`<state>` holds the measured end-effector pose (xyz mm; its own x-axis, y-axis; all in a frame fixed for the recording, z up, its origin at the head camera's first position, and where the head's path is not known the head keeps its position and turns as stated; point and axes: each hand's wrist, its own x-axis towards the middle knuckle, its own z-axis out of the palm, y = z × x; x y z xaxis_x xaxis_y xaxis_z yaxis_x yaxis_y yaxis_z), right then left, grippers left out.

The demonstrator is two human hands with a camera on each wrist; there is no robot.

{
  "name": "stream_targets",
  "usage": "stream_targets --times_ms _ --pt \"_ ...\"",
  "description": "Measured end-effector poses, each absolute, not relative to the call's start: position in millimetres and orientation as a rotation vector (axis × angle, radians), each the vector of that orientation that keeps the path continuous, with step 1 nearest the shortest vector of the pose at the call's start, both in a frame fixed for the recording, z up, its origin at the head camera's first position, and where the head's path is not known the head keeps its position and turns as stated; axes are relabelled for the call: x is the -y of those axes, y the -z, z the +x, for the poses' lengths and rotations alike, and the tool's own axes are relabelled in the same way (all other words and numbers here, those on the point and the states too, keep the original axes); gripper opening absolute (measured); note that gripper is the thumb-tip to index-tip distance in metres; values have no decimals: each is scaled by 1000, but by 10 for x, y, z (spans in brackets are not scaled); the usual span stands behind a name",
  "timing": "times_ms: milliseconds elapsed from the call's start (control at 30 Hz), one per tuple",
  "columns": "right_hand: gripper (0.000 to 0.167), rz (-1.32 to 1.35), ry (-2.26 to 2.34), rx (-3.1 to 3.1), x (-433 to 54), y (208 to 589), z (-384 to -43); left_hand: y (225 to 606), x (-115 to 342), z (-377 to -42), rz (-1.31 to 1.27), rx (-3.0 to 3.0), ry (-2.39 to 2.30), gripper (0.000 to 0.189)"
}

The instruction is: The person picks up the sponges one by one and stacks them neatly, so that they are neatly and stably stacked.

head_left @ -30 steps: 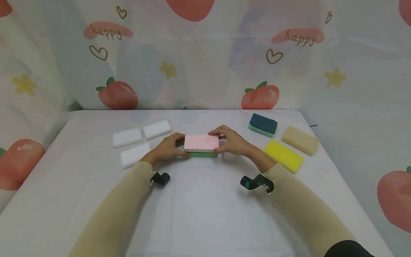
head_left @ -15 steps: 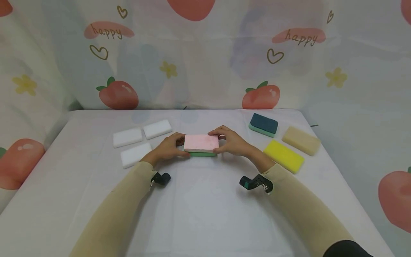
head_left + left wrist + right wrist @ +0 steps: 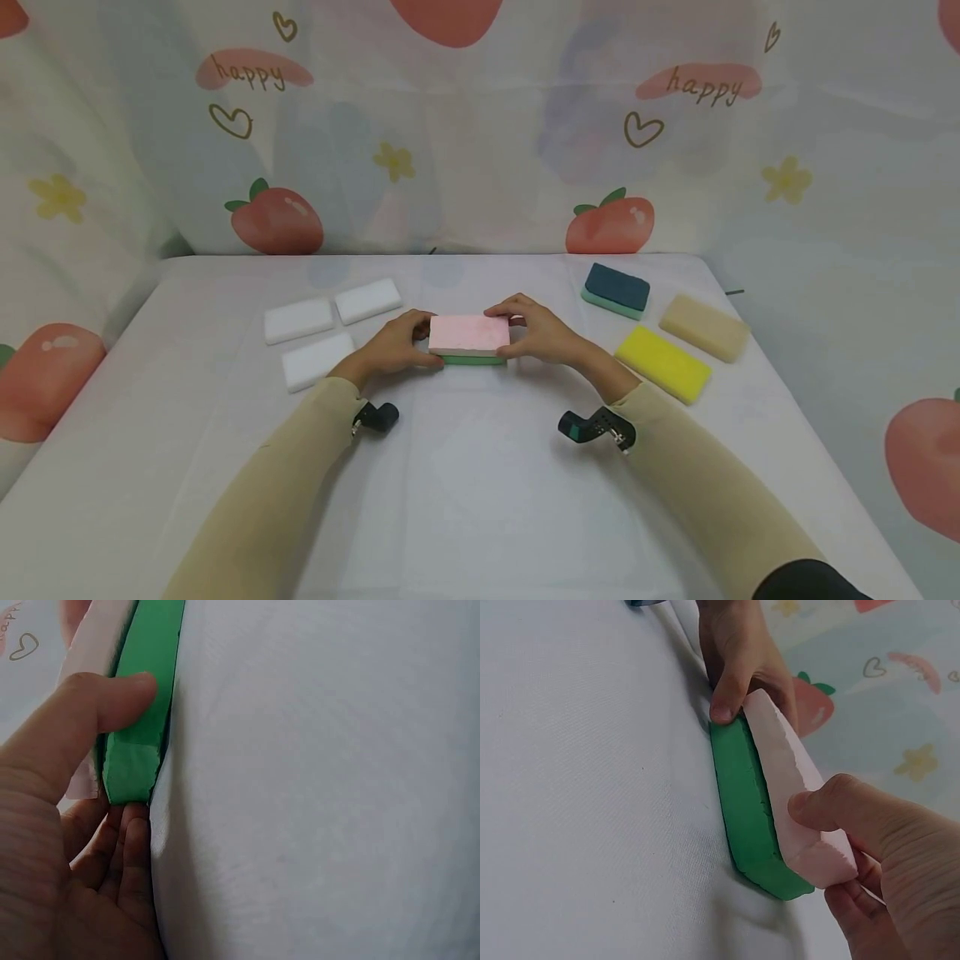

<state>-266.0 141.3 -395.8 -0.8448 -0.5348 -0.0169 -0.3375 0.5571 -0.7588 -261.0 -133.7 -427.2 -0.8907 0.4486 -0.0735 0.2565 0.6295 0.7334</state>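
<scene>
Fingers (image 3: 844,801), curled: left hand (image 3: 392,343) gripping green sponge (image 3: 739,787), right hand (image 3: 551,333) pinching pink sponge (image 3: 468,333) atop it, seemingly for steadiness.

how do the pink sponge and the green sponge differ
The pink sponge is pale; the green sponge is vivid. The pink sponge lies on top, the green sponge underneath. The right hand has its thumb on the pink sponge, the left hand on the green sponge. Both are block-shaped.
</scene>
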Motion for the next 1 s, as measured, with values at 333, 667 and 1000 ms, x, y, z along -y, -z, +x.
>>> stream_targets --times_ms 333,667,1000 --pt "61 -746 1153 -2548 -1423 3974 -2640 4269 1328 -2609 576 -2599 -1115 74" --pt "60 -755 1129 -2540 -1416 3979 -2656 4219 1348 -2600 592 -2580 -1083 77" --pt "61 -763 1092 -2544 -1418 3968 -2679 4117 1409 -2601 603 -2582 -1105 79"
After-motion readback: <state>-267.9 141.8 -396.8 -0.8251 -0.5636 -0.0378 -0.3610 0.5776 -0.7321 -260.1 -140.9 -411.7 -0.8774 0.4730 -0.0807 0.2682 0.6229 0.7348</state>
